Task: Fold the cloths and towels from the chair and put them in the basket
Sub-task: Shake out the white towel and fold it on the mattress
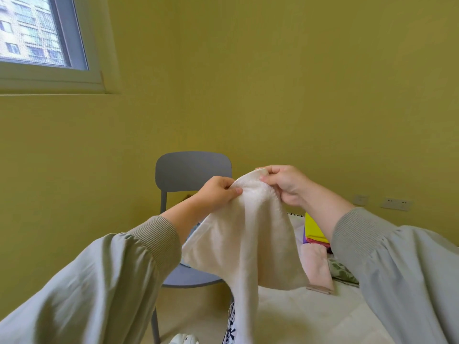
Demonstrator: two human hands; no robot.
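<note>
A cream-white towel (246, 244) hangs in the air in front of me. My left hand (218, 193) pinches its top edge on the left, and my right hand (285, 184) pinches the same edge a little higher on the right. The towel drapes down over the grey-blue chair (191, 173) behind it and hides most of the seat. No basket is in view.
To the right lies a pale bed surface (310, 316) with a pink cloth (319, 266), a stack of yellow, purple and pink folded cloths (314, 228) and a green-patterned fabric (344, 271). A yellow-green wall stands behind, a window at upper left.
</note>
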